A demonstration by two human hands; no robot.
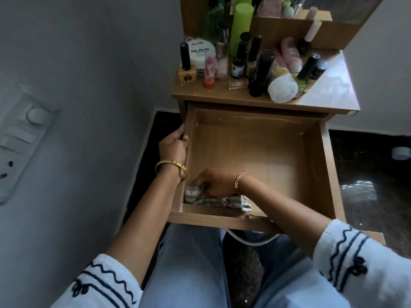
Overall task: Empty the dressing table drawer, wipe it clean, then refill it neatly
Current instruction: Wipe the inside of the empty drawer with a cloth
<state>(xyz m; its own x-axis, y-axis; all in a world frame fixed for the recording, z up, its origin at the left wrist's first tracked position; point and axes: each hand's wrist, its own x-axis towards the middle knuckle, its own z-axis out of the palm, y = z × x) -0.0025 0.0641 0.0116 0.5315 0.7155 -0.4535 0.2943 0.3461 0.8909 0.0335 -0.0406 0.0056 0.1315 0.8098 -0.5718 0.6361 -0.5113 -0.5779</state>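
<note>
The wooden drawer [315, 165] of the dressing table is pulled out towards me, and its bare floor holds only a cloth. My left hand [174, 144] grips the drawer's left wall near the back, thumb over the top edge. My right hand [213, 182] reaches across into the near left corner and presses a striped grey-and-white cloth [231, 201] against the drawer bottom, fingers curled over it. Part of the cloth lies hidden under my hand.
The tabletop [329, 94] above the drawer is crowded with cosmetics: nail polish bottles, a white jar [201, 53], a tall green can [241, 25], a white tub [282, 88]. A wall with a switchboard [17, 141] stands close on the left. My knees are below the drawer front.
</note>
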